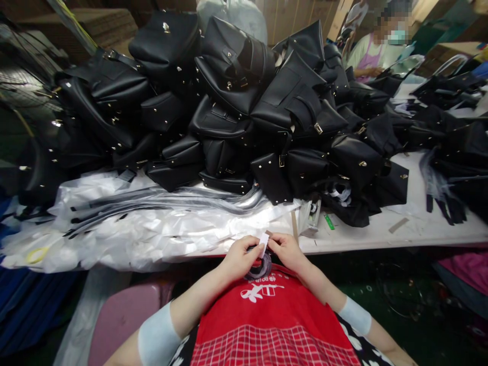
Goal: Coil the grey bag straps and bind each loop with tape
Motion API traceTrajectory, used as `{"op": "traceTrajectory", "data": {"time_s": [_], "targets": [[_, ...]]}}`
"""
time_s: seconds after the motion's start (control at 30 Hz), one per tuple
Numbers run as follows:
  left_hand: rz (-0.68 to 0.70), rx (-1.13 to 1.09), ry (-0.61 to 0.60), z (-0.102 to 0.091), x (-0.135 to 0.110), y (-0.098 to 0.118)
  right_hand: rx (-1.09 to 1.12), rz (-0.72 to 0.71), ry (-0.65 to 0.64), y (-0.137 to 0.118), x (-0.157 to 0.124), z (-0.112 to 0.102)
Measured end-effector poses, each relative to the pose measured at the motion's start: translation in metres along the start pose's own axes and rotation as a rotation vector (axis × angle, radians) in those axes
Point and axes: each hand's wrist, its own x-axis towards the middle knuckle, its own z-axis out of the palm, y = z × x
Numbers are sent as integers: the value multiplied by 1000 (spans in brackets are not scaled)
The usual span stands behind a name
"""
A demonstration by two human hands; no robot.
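In front of the red apron (263, 305), my left hand (242, 258) pinches a small white tag (264, 243) between thumb and fingers. My right hand (288, 250) is closed close beside it, its fingertips at a small brown strip (269, 233) behind the tag. A greyish ring-shaped coil (262, 269) hangs just under my left hand; whether the fingers hold it is hidden. Both hands are at the near edge of the white table (343, 241).
Black handbags (229, 66) are piled high across the table. Clear plastic sheeting (152, 229) and dark straps (171, 199) cover its left side. A green object (328, 221) lies right of centre. A pink stool (125, 320) stands lower left. Another person (368, 56) works at the back right.
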Motion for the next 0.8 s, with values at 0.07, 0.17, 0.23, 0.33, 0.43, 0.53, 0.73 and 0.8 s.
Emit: {"op": "traceTrajectory", "data": {"time_s": [0.07,0.17,0.23,0.33,0.43,0.53,0.73,0.8], "targets": [[-10,-7,28,2,-1,-1,34,-3,-107,-4,-2,-5],[44,26,89,4,-5,3,-3,-39,-202,-10,-5,-12],[65,47,89,5,-8,7,-96,-36,-187,-14,-6,-13],[68,85,49,5,-10,11,-176,-17,-172,-17,-7,-14],[65,118,53,5,-11,11,-182,-14,-197,-19,-7,-15],[69,121,65,5,-12,9,-120,-15,-262,-19,-7,-18],[69,126,-9,3,-12,6,-205,-110,-302,-16,-9,-15],[18,137,-43,3,-9,2,-369,-169,-248,-15,-12,-13]]}}
